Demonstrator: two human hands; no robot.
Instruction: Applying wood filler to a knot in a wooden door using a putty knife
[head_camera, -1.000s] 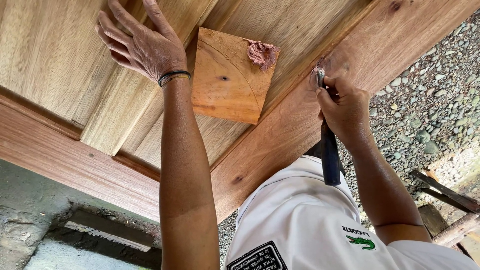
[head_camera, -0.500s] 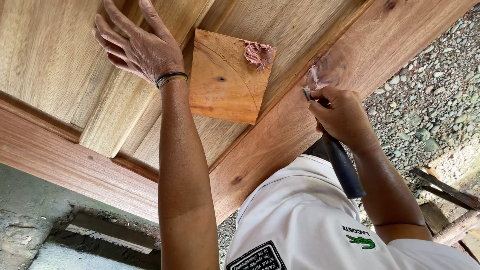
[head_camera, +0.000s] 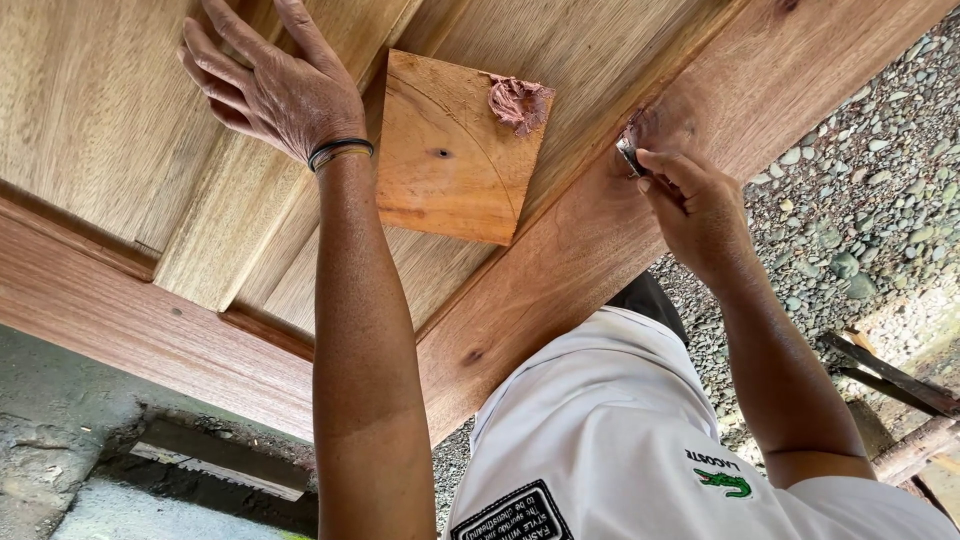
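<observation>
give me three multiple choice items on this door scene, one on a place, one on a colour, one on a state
1. Where does the lump of filler paste lie?
A. on a corner of the square wood block
B. on the gravel
C. on the white shirt

2. What colour is the paste?
A. bright blue
B. reddish pink
C. black

3. How is the left hand?
A. closed on a hammer
B. holding the block in the air
C. spread flat on the door panel

Answers: 1 A, the lump sits at the block's upper right corner. 2 B, it shows a reddish pink much like the door frame. 3 C, the fingers are splayed and nothing is held, while the right hand presses a small metal blade to the frame.
</observation>
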